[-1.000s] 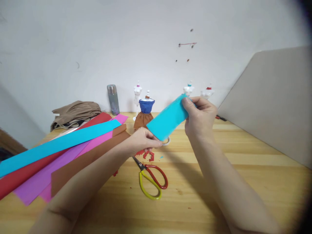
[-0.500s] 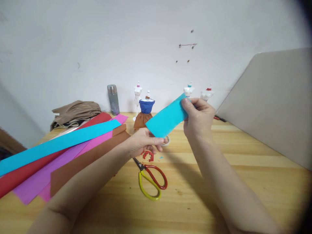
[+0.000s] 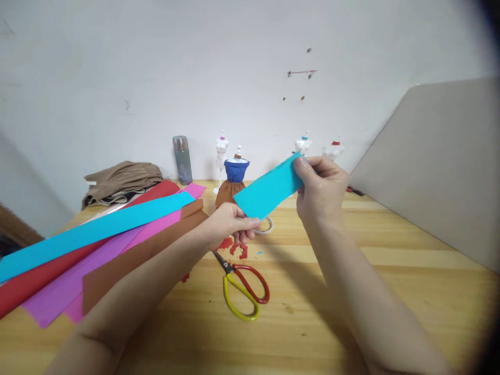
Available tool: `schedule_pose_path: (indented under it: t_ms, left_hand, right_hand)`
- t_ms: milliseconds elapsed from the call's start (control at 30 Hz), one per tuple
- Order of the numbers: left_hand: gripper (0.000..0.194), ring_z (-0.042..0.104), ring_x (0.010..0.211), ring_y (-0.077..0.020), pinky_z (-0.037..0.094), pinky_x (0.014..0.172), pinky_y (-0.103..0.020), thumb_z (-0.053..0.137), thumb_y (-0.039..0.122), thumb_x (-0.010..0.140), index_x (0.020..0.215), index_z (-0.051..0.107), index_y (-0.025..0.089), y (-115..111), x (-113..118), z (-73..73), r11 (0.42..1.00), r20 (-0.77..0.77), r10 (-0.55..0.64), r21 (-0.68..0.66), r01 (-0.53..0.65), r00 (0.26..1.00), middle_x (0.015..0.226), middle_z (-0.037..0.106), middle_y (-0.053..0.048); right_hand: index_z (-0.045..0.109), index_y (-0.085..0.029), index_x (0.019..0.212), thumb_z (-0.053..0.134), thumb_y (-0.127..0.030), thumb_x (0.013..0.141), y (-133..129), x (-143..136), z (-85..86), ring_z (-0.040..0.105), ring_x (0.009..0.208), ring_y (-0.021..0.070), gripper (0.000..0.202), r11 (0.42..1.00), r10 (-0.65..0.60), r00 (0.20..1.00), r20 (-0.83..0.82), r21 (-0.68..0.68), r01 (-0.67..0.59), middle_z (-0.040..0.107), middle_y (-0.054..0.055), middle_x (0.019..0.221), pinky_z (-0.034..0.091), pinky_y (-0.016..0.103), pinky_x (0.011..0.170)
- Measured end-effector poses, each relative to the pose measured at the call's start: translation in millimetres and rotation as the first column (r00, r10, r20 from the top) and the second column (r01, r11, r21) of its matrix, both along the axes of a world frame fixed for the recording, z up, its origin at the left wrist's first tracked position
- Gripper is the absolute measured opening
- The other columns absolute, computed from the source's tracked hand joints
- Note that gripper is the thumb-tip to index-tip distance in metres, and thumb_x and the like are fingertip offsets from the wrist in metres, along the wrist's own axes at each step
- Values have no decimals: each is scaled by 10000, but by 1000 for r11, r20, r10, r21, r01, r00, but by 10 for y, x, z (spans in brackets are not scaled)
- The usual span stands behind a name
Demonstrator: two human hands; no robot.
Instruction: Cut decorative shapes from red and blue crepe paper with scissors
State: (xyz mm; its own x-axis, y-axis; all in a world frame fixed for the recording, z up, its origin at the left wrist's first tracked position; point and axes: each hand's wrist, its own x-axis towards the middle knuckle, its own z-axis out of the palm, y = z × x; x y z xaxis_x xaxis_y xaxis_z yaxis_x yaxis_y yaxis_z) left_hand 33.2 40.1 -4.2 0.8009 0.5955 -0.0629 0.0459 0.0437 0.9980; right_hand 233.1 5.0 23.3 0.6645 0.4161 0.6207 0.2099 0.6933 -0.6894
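A flat rectangular piece of turquoise paper [image 3: 270, 188] is stretched between my hands above the table, tilted up to the right. My left hand [image 3: 234, 225] pinches its lower left corner, thumb on top. At the upper right end, my right hand [image 3: 323, 185] grips it between thumb and fingers. Below my left hand lie scissors [image 3: 242, 291] with one red and one yellow handle, beside red paper scraps [image 3: 239, 251]. A roll of tape [image 3: 266, 225] rests on the table just behind my left fingertips, partly hidden.
Long sheets of coloured paper [image 3: 97, 224] cover the left of the table, with a folded brown cloth [image 3: 123, 179] and a flask [image 3: 182, 160] behind. A mini dress form in blue and brown [image 3: 235, 171] and several white ones [image 3: 221, 148] stand near the wall. A pale panel [image 3: 437, 156] borders the right.
The turquoise paper has tilted slightly, so its face looks narrower. My right hand has shifted a little to the right, and my left fingers have curled in closer under the paper.
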Motion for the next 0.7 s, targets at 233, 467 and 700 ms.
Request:
schedule_pose_path:
  t_ms: [233,467,700]
  left_hand:
    - [464,585,478,-86,448,484,-208,949,512,648,733,726,114,52,-15,28,995,96,56,77,-63,994,623,708,-43]
    - [534,581,470,-92,412,451,-190,918,606,656,665,652,143,66,-23,62,980,299,194,-7,-201,934,541,658,-37]
    - [608,633,518,-134,462,475,-213,755,734,807,726,667,139,130,-13,26,978,328,197,-131,-162,924,598,681,-66]
  right_hand:
    - [664,-241,619,955,-517,595,16,4,11,463,542,129,402,999,20,998,-51,29,-19,552,-42,579,367,297,521]
    - [660,-260,632,936,-570,639,21,22,4,437,520,136,415,1000,-7,1000,-1,16,7,530,-46,562,362,305,492]
    - [676,-249,624,967,-521,615,-7,-9,16,435,523,130,398,999,47,999,-27,12,-46,539,-42,569,336,298,500]
